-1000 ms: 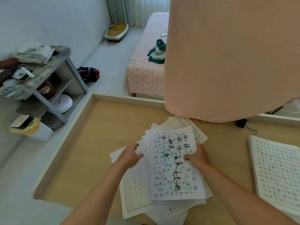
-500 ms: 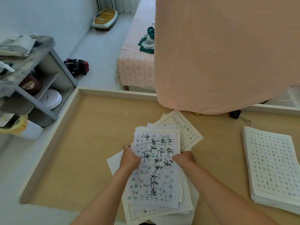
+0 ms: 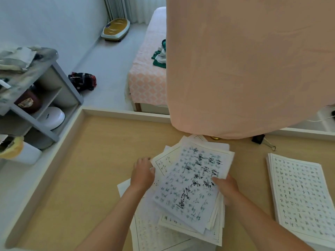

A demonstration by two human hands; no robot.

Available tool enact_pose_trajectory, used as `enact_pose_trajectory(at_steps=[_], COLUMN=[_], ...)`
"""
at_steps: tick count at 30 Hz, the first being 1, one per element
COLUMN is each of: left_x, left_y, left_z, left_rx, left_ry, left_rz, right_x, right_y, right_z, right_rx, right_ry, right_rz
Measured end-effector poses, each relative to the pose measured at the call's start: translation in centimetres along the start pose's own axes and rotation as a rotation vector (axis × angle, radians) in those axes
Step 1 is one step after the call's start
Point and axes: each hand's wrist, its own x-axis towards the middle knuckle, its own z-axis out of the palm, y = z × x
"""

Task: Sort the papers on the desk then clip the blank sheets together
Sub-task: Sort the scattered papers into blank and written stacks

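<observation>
Step in hand: sorting. The left hand [image 3: 142, 173] grips the left edge of the written bundle [image 3: 192, 182]. The right hand [image 3: 225, 185] pinches its right edge, thumb on top. The bundle sits mid-desk [image 3: 90, 169] over loose sheets. Next, probably: transfer to the right stack [image 3: 299, 192], edges aligned. Since the earlier frame, the bundle has turned clockwise.

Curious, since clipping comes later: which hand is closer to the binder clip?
Right. The right hand is left of the binder clip, nearer the person; the left hand, farther left across the paper pile.
</observation>
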Motion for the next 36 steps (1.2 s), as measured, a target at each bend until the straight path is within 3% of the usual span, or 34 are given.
enact_pose_trajectory(at_steps=[7, 12, 15, 18, 22, 24, 27, 29, 31, 34, 36], left_x=[4.6, 6.2, 5.9, 4.8, 1.9, 0.3, -1.4, -2.2, -2.8, -3.6, -4.5], left_y=[3.7, 5.2, 5.1, 4.7, 3.4, 1.9, -0.2, -0.5, -0.3, -0.1, 0.4], left_z=[1.4, 2.9, 2.7, 2.2, 1.1, 0.6, 0.0, -0.4, -0.5, 0.5, 1.5], left_rx=[0.126, 0.012, 0.045, -0.08, -0.388, -0.382, -0.111, -0.115, -0.184, -0.203, -0.155], left_ry=[-0.2, -0.29, -0.337, -0.22, -0.069, -0.187, -0.592, -0.698, -0.617, -0.257, -0.168], left_rz=[0.108, -0.017, 0.0, 0.001, -0.196, -0.273, -0.283, -0.28, -0.249, -0.153, -0.14], right_x=[1.7, 1.7, 1.4, 1.3, 1.0, 1.0, 0.5, 0.1, -0.5, -1.4, -2.4], right_y=[0.5, 0.7, 0.5, 0.3, 0.0, 0.2, 0.6, 0.9, 1.0, 1.1, 0.6], right_z=[-1.7, -0.4, 0.3, 0.6, 0.0, -0.3, -0.4, 0.1, 1.3, 3.5, 4.9], right_rx=[0.155, 0.164, 0.133, 0.132, 0.185, 0.166, 0.072, -0.028, -0.109, -0.33, -0.471], right_ry=[0.257, 0.309, 0.332, 0.355, 0.305, 0.269, 0.176, 0.13, 0.138, 0.246, 0.274], right_rz=[0.117, 0.099, 0.046, 0.004, 0.02, 0.027, 0.009, -0.017, -0.029, -0.046, -0.031])
